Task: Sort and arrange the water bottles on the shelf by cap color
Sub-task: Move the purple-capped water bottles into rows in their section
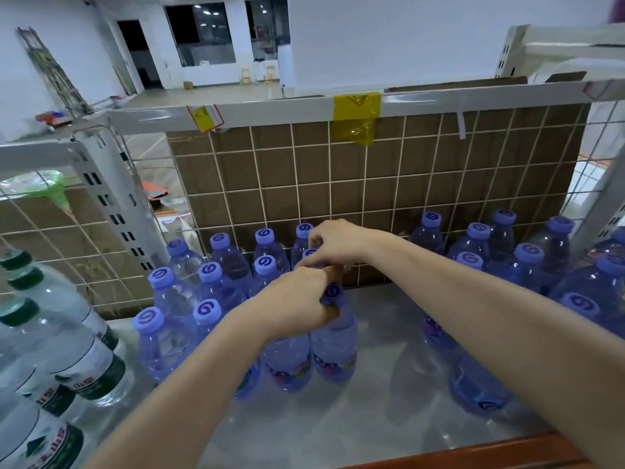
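1. Head view: left hand (297, 301) grips the neck of a purple-capped bottle (333, 336) standing on the shelf (355, 418).
2. Right hand (333, 242) pinches another bottle (309, 255) at its cap, behind.
3. Green-capped bottles (50, 333) stand far left.

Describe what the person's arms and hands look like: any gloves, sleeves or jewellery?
Both forearms are bare as far as the picture shows, with no sleeve in view. The left hand and the right hand wear no gloves. No watch, bracelet or ring shows on either wrist or on the fingers in view, and no markings, straps or cables can be seen on the arms.
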`<state>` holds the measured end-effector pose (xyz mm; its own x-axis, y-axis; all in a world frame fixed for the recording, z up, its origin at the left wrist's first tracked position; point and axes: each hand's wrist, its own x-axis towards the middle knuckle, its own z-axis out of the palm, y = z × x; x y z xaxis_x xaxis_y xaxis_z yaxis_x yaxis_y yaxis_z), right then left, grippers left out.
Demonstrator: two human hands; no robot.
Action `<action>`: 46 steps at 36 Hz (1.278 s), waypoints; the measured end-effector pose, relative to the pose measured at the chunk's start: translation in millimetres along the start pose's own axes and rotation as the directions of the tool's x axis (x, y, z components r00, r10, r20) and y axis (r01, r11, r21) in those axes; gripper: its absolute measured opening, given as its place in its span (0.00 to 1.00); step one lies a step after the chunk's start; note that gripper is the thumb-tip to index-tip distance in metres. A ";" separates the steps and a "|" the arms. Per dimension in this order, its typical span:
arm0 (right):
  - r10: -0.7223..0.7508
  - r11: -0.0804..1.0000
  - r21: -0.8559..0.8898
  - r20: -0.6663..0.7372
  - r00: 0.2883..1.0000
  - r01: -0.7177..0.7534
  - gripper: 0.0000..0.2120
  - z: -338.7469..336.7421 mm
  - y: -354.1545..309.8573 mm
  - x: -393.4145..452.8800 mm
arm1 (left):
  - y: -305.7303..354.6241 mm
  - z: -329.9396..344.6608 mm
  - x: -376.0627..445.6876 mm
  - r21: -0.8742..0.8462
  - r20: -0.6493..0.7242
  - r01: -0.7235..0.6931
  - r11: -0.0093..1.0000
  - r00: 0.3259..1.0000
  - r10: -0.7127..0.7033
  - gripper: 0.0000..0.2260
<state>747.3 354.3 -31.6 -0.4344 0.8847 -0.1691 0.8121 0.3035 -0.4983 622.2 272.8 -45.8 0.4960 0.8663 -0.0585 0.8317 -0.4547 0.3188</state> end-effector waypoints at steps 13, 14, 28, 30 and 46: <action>0.025 0.996 0.082 -0.019 0.999 -0.024 0.17 0.2 4.9 -8.8 | 2.6 -18.7 2.5 -0.025 0.141 -0.013 1.000 0.990 0.016 0.16; 0.029 0.996 0.090 -0.013 0.999 -0.028 0.18 0.4 5.2 -9.3 | 3.4 -18.7 2.5 -0.042 0.145 -0.013 0.999 0.989 0.019 0.15; 0.069 0.985 0.164 -0.076 0.995 -0.056 0.13 -16.6 11.1 -31.7 | 8.5 -22.9 6.3 0.046 0.200 0.020 0.999 0.979 -0.029 0.15; 0.077 0.983 0.173 -0.119 0.990 -0.056 0.12 -24.3 14.1 -38.7 | 12.8 -24.3 9.4 0.048 0.145 0.004 0.999 0.989 -0.011 0.14; 0.199 0.965 -0.081 -0.397 0.896 -0.250 0.06 -100.6 102.8 -93.2 | 96.2 4.2 56.3 -0.026 -0.104 -0.139 0.990 0.985 0.136 0.17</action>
<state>910.4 338.6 18.5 -0.0726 0.9936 0.0868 0.9238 0.0998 -0.3698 731.2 277.0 -22.4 0.5757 0.8133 0.0842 0.7478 -0.5653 0.3482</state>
